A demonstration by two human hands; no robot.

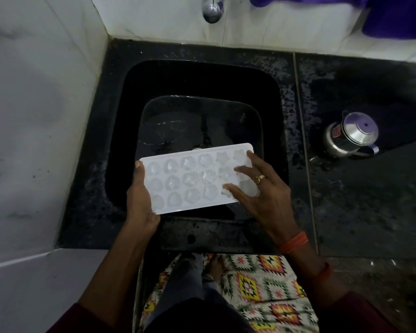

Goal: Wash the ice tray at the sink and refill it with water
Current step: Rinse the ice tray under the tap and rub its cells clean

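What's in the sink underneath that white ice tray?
A clear tub, seemingly holding water, sits in the sink. The ice tray covers its near edge; anything there is hidden.

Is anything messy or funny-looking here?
A little: water is splashed on the black counter right of the sink, near the steel pot. The tray, held over the sink, looks whole.
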